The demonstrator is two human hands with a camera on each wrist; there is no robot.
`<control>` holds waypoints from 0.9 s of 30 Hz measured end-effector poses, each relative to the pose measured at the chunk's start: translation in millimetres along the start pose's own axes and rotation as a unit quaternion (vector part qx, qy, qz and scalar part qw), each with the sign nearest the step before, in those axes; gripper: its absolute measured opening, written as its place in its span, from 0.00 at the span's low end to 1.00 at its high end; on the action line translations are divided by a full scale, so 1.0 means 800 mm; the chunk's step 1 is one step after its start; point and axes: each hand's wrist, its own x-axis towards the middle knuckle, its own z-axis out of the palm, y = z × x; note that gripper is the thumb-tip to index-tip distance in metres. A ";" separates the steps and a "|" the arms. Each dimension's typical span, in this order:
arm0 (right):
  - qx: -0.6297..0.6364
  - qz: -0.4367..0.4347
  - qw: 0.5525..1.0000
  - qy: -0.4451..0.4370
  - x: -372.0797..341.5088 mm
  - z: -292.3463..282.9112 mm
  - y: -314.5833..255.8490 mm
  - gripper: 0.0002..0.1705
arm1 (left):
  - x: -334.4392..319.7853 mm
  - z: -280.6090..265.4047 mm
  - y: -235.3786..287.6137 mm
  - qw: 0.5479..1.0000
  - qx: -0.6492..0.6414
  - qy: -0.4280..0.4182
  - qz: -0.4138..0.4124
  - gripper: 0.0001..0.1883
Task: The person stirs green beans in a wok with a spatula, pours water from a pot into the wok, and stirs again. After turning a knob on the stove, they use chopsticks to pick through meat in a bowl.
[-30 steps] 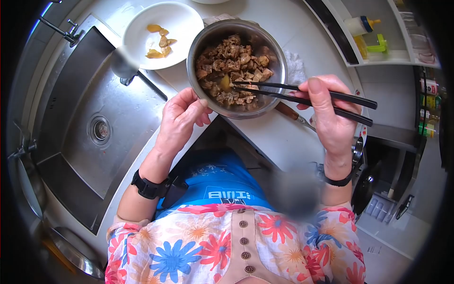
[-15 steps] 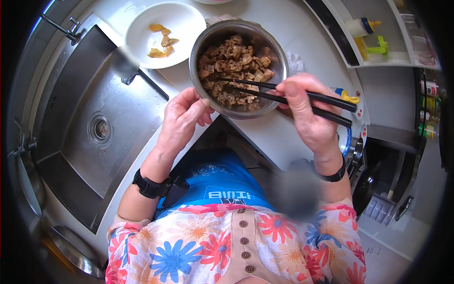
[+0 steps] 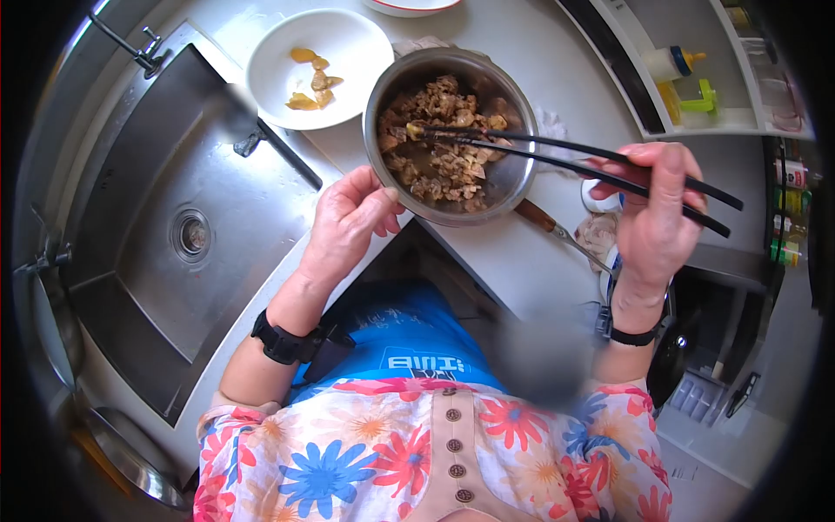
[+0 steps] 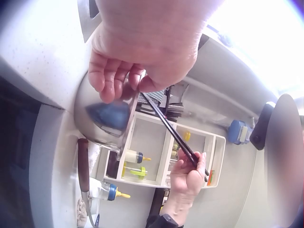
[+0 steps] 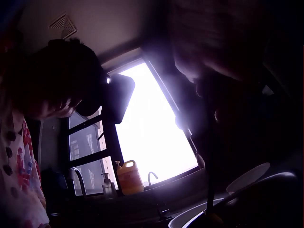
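Note:
A steel bowl of chopped brown meat stands on the counter. The left hand pinches its near-left rim between thumb and fingers; in the left wrist view that hand is at the bowl's edge. Long black chopsticks are gripped in the right hand, off to the bowl's right. Their tips are at the left part of the meat, beside a small yellowish piece. A white bowl with several yellow pieces is at the upper left. The right wrist view is dark.
The steel sink lies left, with a faucet behind it. A wooden-handled utensil rests beside the steel bowl, near a cloth. Shelves with bottles are at the upper right; another bowl is at the top edge.
The right hand has moved right and slightly down, and the chopstick tips have risen within the bowl. A yellowish piece shows at the tips. The left hand keeps its hold on the rim.

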 end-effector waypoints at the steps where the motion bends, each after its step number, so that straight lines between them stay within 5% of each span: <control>1: 0.007 -0.004 1.000 -0.003 0.006 0.005 0.000 0.17 | 0.000 -0.001 0.000 1.000 -0.008 -0.002 -0.006 0.07; 4: 0.057 -0.066 0.996 0.006 0.028 0.030 0.013 0.16 | 0.000 -0.001 0.000 1.000 -0.004 -0.002 -0.001 0.08; 7: 0.098 -0.018 0.995 -0.022 0.044 0.067 0.025 0.14 | 0.000 0.002 0.004 1.000 0.008 0.001 -0.002 0.08; 15: -0.056 0.034 0.996 0.058 0.090 -0.010 0.070 0.21 | 0.000 0.005 0.006 1.000 0.002 0.010 -0.003 0.07; 22: 0.076 0.165 0.977 -0.108 0.114 0.025 0.133 0.21 | 0.000 0.004 0.006 1.000 0.023 0.013 -0.015 0.08; 27: 0.063 0.138 0.974 -0.171 0.104 0.009 0.092 0.19 | -0.002 0.007 0.005 1.000 0.017 0.023 0.000 0.08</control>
